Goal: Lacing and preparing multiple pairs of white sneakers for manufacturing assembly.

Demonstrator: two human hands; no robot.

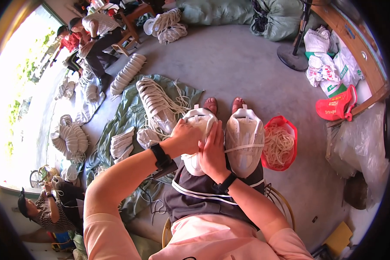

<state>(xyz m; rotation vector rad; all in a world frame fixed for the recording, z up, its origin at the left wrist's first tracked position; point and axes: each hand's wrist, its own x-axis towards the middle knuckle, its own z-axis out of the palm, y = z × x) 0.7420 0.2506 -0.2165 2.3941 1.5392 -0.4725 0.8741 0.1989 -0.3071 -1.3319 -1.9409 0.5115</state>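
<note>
Two white shoe uppers (245,130) rest side by side on my thighs, above dark trousers. My left hand (187,138) is closed over the left shoe upper (190,162), its fingers curled at the top opening. My right hand (213,154) lies along the right side of that same upper, fingers stretched out and close together; its thumb points toward the left hand. A white lace (243,147) crosses the right upper, and more white laces (203,196) lie across my lap. Whether either hand pinches a lace is hidden.
A red bag of white laces (279,143) stands right of my knees. Bundled uppers (156,104) and loose laces lie on a green sheet (117,115) to the left. A black pole stand (293,58) and white bags (329,65) are far right. Other people (97,32) sit at left.
</note>
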